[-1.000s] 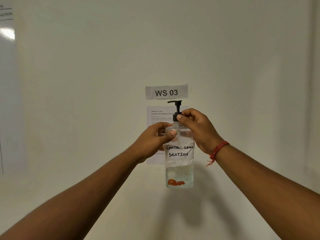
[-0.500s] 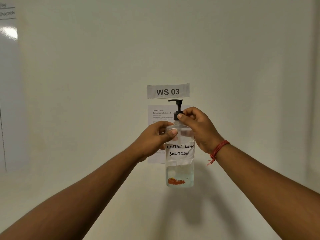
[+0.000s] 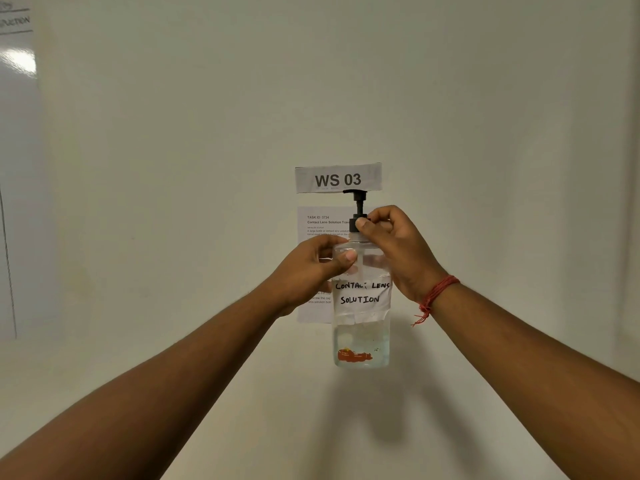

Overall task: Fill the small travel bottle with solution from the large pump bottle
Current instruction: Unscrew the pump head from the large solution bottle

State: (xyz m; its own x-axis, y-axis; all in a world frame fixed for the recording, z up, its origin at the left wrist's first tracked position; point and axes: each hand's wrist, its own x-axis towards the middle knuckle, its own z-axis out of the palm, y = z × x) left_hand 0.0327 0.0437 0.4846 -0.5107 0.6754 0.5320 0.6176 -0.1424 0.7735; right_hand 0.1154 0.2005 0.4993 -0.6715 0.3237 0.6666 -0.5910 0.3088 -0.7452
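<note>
The large pump bottle (image 3: 362,327) is clear plastic with a white label reading "Contact Lens Solution" and liquid in its lower part. It is held upright in the air in front of the wall. My left hand (image 3: 311,268) grips its shoulder from the left, thumb across the front. My right hand (image 3: 394,244) pinches the black pump collar (image 3: 354,224) at the neck with thumb and fingers. The black pump head (image 3: 356,194) sticks up above my fingers. The small travel bottle is not in view.
A pale wall fills the view. A "WS 03" sign (image 3: 338,179) and a printed task sheet (image 3: 317,223) hang on it behind the bottle. A whiteboard (image 3: 17,168) covers the far left. A red thread band (image 3: 438,294) is on my right wrist.
The bottle and both hands have risen slightly against the wall sign. Both grips are unchanged.
</note>
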